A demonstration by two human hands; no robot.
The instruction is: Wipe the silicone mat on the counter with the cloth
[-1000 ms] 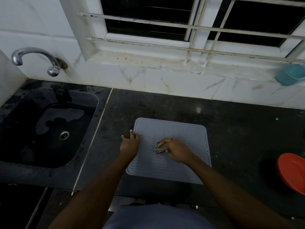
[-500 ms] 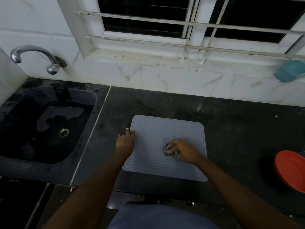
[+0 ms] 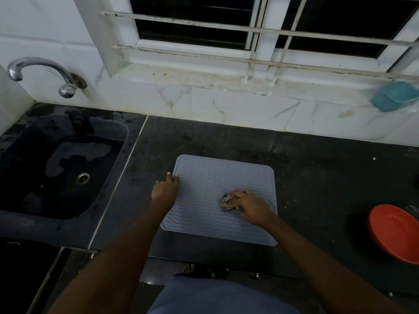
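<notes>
One mat lies flat on the dark worktop, near its front edge. My right hand clamps a bunched checked cloth onto the mat's right half. Apart from it, my left hand presses fingertips on the mat's left edge. A sink lies left and a red bowl far right.

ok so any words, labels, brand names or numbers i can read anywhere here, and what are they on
None: no readable text shows anywhere in this view.
The silicone mat shows only wavy ridges.
The cloth shows only a check pattern.
The red bowl, the teal container and the tap bear no visible print or mark.
</notes>
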